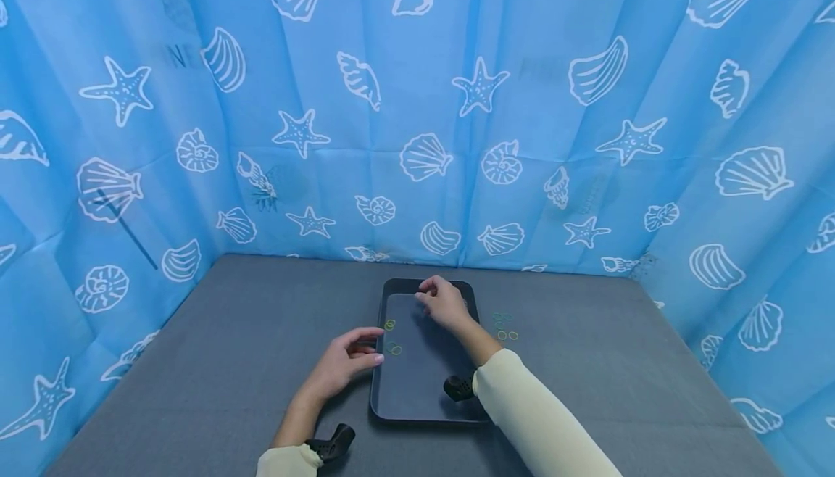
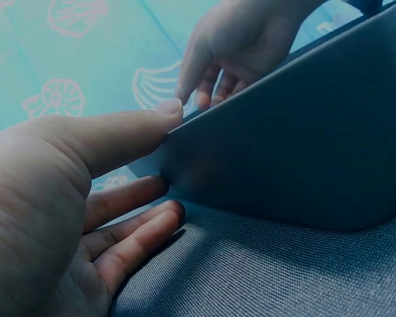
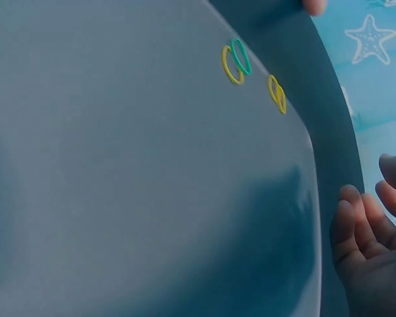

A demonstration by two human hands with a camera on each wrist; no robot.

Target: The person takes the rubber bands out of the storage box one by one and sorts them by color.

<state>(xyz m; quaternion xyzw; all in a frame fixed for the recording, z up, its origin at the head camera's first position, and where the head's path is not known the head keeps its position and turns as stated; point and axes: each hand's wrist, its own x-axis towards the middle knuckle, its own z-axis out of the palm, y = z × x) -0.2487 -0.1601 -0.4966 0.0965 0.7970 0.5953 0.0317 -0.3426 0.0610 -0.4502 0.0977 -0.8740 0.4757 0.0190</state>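
A blue curtain (image 1: 365,129) printed with seashells surrounds the grey table (image 1: 280,317) before you. Your left hand (image 1: 341,361) touches the left wall of the dark tray (image 1: 417,390), its grip spread, thumb at the rim. Your right hand (image 1: 449,307) hangs over the tray's far end, its grip relaxed, fingers slightly bent. Yellow loops (image 3: 278,97) and a green loop (image 3: 241,57) lie inside, along the left wall; more loops sit right of the tray.

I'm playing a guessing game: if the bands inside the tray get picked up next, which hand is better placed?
Probably left. The left hand is at the left edge of the tray, close to those bands; the right hand is farther off, over the far end.
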